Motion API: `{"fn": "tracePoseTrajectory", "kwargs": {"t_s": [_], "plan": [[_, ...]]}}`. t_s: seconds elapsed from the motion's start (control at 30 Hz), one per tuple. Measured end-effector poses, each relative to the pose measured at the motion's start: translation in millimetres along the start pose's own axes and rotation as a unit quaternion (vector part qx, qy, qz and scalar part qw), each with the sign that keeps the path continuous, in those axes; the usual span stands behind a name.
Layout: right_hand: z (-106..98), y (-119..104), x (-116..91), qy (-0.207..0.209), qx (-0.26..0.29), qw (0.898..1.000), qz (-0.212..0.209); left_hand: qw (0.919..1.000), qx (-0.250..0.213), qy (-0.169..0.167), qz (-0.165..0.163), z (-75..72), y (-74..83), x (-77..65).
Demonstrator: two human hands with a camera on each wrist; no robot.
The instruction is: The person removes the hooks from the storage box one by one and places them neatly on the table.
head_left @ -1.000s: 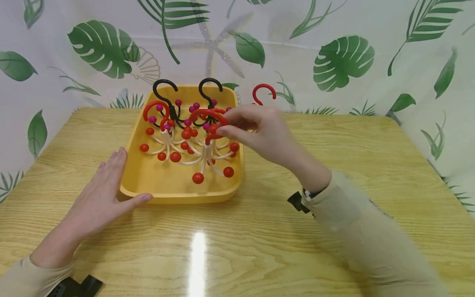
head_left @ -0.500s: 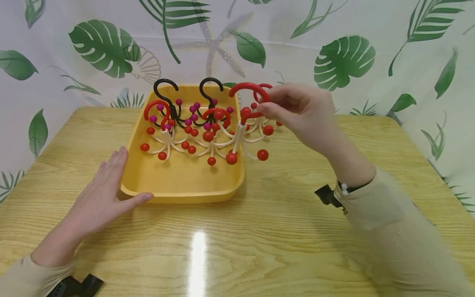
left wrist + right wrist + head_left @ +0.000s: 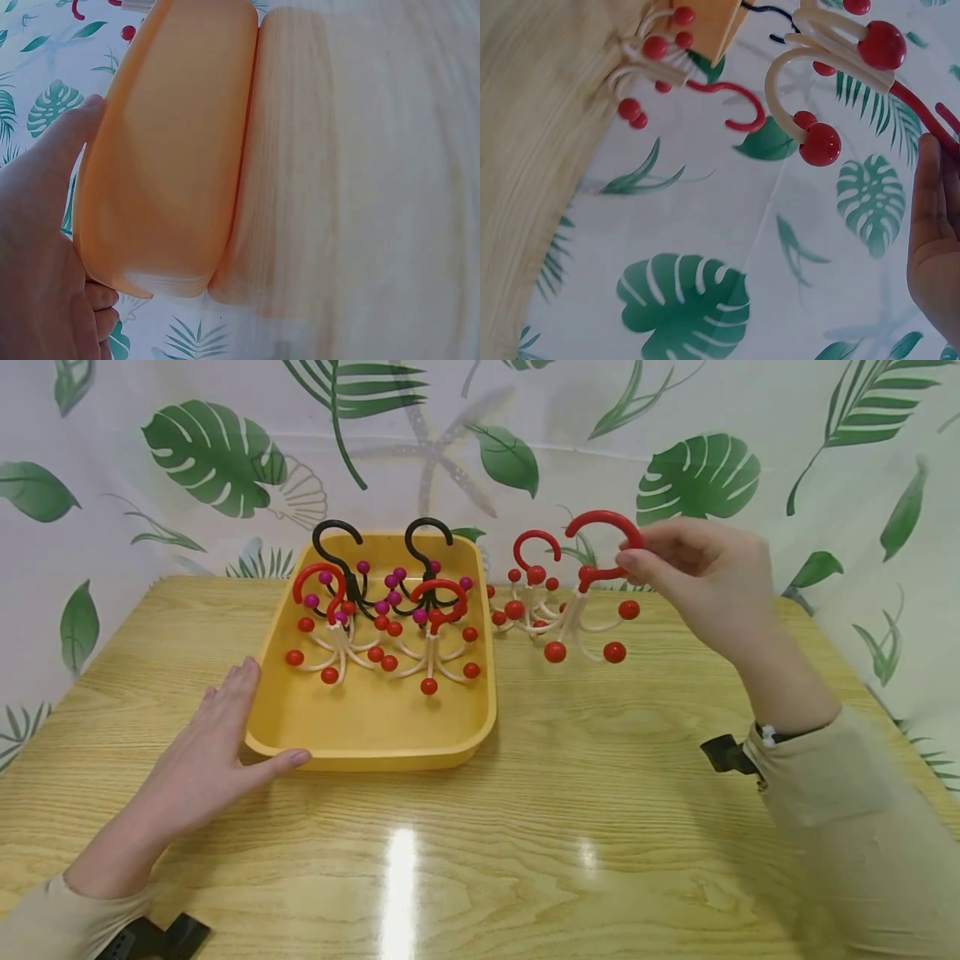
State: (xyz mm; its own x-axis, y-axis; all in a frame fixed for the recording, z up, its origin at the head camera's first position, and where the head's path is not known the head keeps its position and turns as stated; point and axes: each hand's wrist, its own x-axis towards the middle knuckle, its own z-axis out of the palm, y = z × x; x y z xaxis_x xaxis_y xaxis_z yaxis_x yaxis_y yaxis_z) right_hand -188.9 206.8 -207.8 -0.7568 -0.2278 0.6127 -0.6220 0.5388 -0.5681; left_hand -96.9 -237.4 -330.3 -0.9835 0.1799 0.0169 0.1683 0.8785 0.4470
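Note:
My right hand (image 3: 712, 581) pinches the red hook of a multi-arm hook hanger (image 3: 577, 608) with cream arms and red ball tips. It hangs above the table, right of the yellow tray (image 3: 360, 758). In the right wrist view, fingertips touch the red hook of this hanger (image 3: 855, 64). My left hand (image 3: 198, 760) rests against the tray's front left corner, thumb along the front rim and fingers along the side. Inside the tray stand two red-hooked hangers, one at left (image 3: 339, 652) and one at right (image 3: 432, 652), before two black ones with magenta balls.
Another red-hooked hanger (image 3: 537, 535) stands on the table behind the held one, right of the tray. A leaf-patterned cloth (image 3: 570, 468) hangs behind the wooden table (image 3: 600, 793).
My right hand has lifted the red-hooked hanger out of the tray and carried it right, past the tray's edge. My left hand has stayed at the tray's corner.

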Motion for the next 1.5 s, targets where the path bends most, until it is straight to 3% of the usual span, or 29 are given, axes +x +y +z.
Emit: {"fn": "tracePoseTrajectory", "kwargs": {"t_s": [0.37, 0.73, 1.03, 1.5], "plan": [[-19.9, 34.4, 2.6, -0.001, -0.019, 0.993, 0.12, 1.0, -0.005, 0.0, 0.002, 0.1, 0.1, 0.6], [-23.2, 68.4, 6.9, 0.001, -0.043, 0.984, 0.172, 0.9999, -0.01, 0.001, 0.005, 0.4, -0.9, 0.3], [-16.1, 101.4, 10.2, 0.006, -0.04, 0.971, 0.237, 0.9999, -0.011, 0.001, 0.002, 0.4, -0.8, 0.6], [-3.9, 127.3, 7.9, 0.007, -0.069, 0.96, 0.271, 0.9999, -0.013, -0.005, -0.006, -0.1, 0.0, 0.7]]}}
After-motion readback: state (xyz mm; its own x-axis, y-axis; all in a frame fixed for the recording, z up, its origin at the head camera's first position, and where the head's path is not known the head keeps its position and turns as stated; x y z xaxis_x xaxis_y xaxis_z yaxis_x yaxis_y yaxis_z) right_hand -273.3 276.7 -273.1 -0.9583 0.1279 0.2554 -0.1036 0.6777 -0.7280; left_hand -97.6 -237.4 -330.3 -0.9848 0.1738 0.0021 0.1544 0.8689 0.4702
